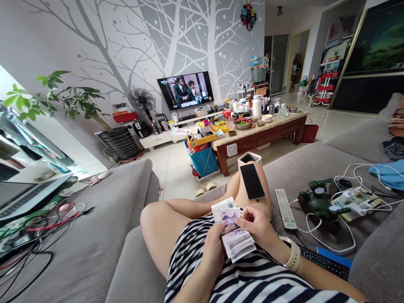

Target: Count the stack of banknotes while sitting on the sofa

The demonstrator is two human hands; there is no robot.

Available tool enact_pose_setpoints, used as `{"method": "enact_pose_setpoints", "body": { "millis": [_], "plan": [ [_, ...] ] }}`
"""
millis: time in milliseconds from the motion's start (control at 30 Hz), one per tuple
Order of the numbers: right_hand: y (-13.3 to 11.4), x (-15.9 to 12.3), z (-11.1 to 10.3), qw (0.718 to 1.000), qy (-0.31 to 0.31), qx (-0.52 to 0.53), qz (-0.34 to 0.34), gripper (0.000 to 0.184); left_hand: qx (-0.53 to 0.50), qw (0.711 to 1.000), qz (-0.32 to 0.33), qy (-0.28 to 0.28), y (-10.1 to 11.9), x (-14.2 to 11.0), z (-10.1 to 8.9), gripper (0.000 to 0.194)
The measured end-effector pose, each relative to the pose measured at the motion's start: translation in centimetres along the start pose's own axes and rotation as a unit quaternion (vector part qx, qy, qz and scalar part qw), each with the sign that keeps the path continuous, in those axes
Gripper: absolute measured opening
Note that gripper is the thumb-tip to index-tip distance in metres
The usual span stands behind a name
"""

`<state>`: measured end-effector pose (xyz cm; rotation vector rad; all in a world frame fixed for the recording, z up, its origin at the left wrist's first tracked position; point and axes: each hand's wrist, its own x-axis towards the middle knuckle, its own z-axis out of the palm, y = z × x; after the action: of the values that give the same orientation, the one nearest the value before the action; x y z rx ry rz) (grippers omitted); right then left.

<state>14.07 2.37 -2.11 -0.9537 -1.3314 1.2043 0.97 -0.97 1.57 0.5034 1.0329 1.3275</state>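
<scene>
I sit on a grey sofa (94, 252) with my legs crossed. A stack of banknotes (235, 235) rests in my lap over a striped garment. My left hand (214, 250) grips the stack from below. My right hand (257, 225), with a pale watch on its wrist, pinches the top notes near their upper edge. A black phone (251, 181) lies face up on my right knee, just beyond the notes.
A white remote (285, 208), a green toy (318, 202), chargers and white cables (350, 198) lie on the sofa to my right. A laptop (28, 193) and cords sit at left. Ahead stand a cluttered coffee table (261, 134), a blue bin (205, 160), a fan and a television (185, 89).
</scene>
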Motion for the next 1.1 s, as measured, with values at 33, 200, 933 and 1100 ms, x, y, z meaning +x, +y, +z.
{"method": "enact_pose_setpoints", "body": {
  "millis": [33,200,933,1100],
  "plan": [
    [0.3,0.2,0.0,1.000,0.013,-0.006,0.005,0.033,0.003,1.000,0.005,-0.007,0.1,-0.1,0.0,0.016],
    [0.7,0.5,0.0,0.999,0.023,-0.019,0.013,0.036,0.006,0.999,0.007,-0.031,0.1,-0.3,0.0,0.016],
    [0.2,0.1,-0.1,0.999,0.025,-0.042,-0.012,0.034,-0.010,1.000,-0.017,-0.003,-0.9,1.2,-0.9,0.020],
    [-0.2,-0.2,-0.1,1.000,0.011,-0.016,-0.019,0.032,0.005,1.000,0.004,-0.005,-0.3,0.3,0.1,0.023]
  ]
}}
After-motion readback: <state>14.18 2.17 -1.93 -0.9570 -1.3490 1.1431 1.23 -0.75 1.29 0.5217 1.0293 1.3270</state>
